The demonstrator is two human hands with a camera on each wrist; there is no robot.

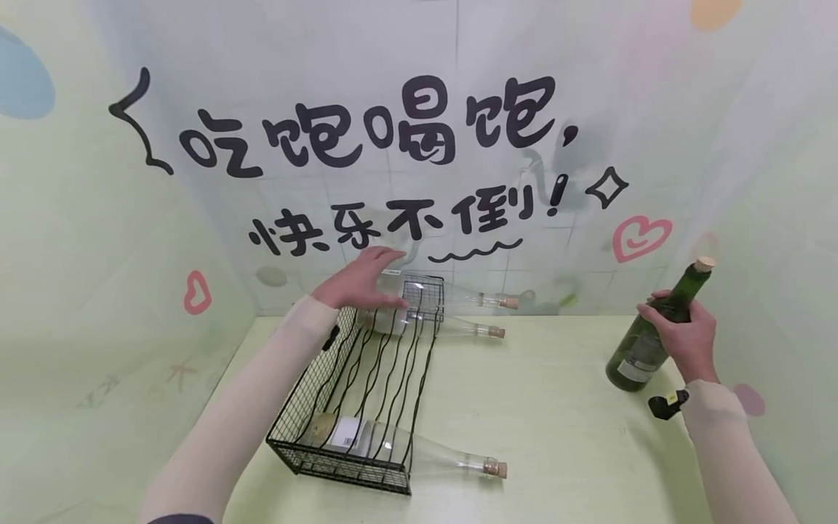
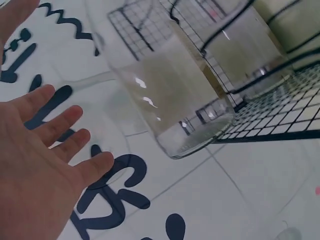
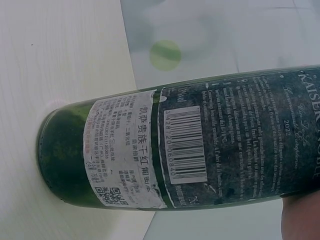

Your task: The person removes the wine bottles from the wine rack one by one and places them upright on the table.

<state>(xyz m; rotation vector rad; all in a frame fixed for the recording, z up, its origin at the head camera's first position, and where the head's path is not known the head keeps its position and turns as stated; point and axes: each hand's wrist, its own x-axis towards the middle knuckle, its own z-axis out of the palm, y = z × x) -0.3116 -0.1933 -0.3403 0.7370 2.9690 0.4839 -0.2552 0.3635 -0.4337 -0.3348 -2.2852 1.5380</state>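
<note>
My right hand (image 1: 687, 331) grips a green wine bottle (image 1: 644, 356) around its upper body, over at the right. The bottle leans, corked neck up and to the right; I cannot tell whether its base touches the table. White and dark labels with a barcode (image 3: 187, 145) fill the right wrist view. My left hand (image 1: 360, 282) hovers by the far end of a black wire wine rack (image 1: 353, 469), fingers spread. In the left wrist view those fingers (image 2: 75, 145) stand apart from the base of a clear glass bottle (image 2: 175, 100).
Three clear corked bottles lie in the rack, necks pointing right: one on top (image 1: 458, 295), one below it at the far end (image 1: 458, 326), one at the near end (image 1: 435, 453). The pale table (image 1: 543, 422) meets a printed wall (image 1: 406, 44) behind.
</note>
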